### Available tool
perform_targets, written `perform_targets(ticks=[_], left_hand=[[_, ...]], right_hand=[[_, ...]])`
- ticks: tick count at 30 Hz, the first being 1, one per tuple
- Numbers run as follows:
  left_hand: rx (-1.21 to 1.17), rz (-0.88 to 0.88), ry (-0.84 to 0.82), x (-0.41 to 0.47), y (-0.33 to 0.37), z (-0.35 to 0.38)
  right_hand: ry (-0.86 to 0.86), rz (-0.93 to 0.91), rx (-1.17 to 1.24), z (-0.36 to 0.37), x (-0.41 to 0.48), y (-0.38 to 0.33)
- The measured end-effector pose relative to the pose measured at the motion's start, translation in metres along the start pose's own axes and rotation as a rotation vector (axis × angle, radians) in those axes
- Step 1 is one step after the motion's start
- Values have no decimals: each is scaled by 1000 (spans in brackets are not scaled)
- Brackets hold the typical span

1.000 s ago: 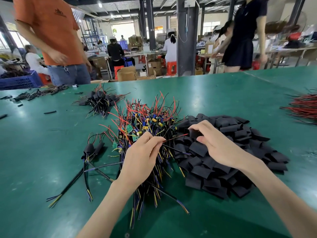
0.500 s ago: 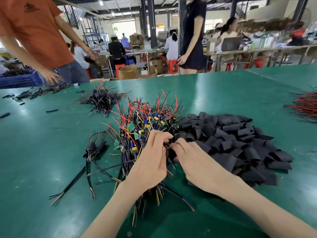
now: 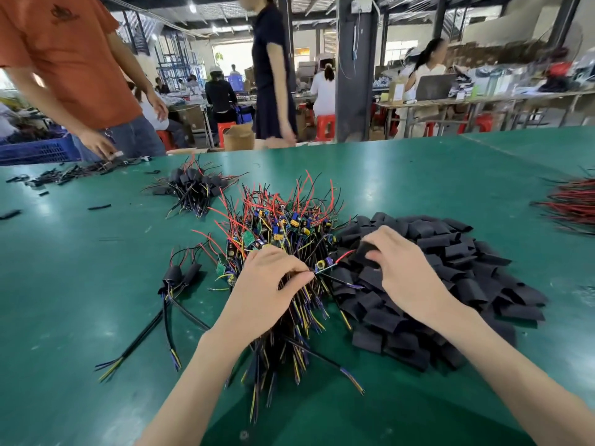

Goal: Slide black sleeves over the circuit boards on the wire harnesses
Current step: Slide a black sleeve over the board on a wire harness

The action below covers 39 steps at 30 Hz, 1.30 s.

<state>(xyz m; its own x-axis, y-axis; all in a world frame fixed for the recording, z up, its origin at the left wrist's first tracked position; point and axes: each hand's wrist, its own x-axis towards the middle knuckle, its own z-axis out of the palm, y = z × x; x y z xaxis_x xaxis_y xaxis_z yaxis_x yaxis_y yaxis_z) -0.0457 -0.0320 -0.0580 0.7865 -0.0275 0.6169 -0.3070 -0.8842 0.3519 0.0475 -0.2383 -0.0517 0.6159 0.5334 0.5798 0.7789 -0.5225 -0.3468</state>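
Pinching a bare circuit board [image 3: 324, 264] by its wire end, the left grip [image 3: 270, 284] steadies it while the right grip [image 3: 402, 272] holds a black sleeve [image 3: 367, 252] at its red lead. A few sleeved harnesses [image 3: 180, 275] lie left on the counter [image 3: 80, 284]; beyond, the unsleeved heap [image 3: 280, 233] looks large, so the job seems mostly undone.

A green counter [image 3: 418, 175] fills the near ground, glossy under pale overhead light. At 12 o'clock a dark steel column [image 3: 355, 75] rises to a beamed ceiling. Far behind it at 11 o'clock is a bright opening [image 3: 230, 53], perhaps a doorway. Red stools [image 3: 325, 125] and a cardboard box [image 3: 238, 138] stand on the floor beyond the counter's far edge. At 2 o'clock long workbenches [image 3: 483, 103] carry clutter, and at 10 o'clock sits a blue crate [image 3: 38, 151].
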Motion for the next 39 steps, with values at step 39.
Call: perform_targets(ticks=[39], left_hand=[[71,-56,175,1,7,1]], right_hand=[[-177,-20,282,3,-7,-19]])
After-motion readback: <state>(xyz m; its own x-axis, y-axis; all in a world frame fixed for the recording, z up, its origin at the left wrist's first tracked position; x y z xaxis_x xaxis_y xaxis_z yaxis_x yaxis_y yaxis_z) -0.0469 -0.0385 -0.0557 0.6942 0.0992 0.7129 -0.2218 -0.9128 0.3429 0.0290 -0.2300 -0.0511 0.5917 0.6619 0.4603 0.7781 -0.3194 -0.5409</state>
